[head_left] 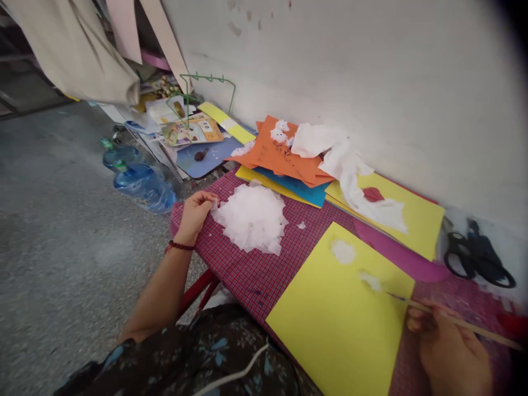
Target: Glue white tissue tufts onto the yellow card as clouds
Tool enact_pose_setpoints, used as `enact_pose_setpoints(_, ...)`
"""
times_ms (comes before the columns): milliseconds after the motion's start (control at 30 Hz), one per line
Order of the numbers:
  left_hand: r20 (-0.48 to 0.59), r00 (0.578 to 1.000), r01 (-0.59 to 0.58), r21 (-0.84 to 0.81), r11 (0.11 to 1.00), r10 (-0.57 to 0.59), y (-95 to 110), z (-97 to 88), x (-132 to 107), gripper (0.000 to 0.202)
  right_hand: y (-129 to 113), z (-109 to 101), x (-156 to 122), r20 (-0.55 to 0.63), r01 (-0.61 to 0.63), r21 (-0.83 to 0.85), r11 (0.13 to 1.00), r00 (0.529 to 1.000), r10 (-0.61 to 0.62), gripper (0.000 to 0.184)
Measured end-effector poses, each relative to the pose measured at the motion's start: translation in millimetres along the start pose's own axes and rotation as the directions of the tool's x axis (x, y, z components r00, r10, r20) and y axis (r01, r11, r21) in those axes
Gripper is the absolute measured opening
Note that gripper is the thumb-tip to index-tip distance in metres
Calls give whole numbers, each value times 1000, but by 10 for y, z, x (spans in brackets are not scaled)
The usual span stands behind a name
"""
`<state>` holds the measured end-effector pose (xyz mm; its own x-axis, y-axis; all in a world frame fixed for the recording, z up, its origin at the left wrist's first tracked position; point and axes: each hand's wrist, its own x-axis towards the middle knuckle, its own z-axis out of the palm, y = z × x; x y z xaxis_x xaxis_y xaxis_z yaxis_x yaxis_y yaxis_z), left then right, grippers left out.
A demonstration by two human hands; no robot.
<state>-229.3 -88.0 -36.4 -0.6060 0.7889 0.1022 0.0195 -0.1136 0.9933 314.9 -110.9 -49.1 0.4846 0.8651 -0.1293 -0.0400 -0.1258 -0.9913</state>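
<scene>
My left hand point(196, 215) pinches the edge of a thin white tissue piece point(215, 205) beside a heap of torn white tissue pieces point(254, 219). On the right, my right hand point(451, 346) grips a thin paintbrush point(490, 331), its handle slanting down to the right. The brush tip hovers over or touches a yellow sheet point(338, 324); I cannot tell which. Two white patches lie on that sheet: a rounded one point(343, 251) and a smaller, longer one point(370, 281) close to the brush tip.
Orange sheets point(280, 154) and yellow card point(412, 220) lie along the wall, with crumpled white tissue point(350, 170) on top. Black-handled scissors point(474, 256) rest at the far right. Blue water bottles point(142, 184) stand on the floor left of the checked table point(247, 275).
</scene>
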Motion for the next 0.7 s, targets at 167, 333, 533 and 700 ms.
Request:
enact_pose_setpoints(167,-7,993,-119,-63,991,119,-11,-18,21,8,-46,95,-25,-30,28,58,998,999,-26,19)
enact_pose_setpoints(333,-18,996,-89,-103,991,88,-25,-39,64,8,-66,104,-69,25,31,80,996,999,-33,21)
enact_pose_setpoints(533,-59,993,-100,25,995,102,-42,-13,139,15,-94,114,-97,59,38,86,996,997,-44,28)
enact_pose_setpoints(700,-89,989,-117,17,993,118,-30,-3,144,18,-102,130,-105,73,45,105,994,996,-52,30)
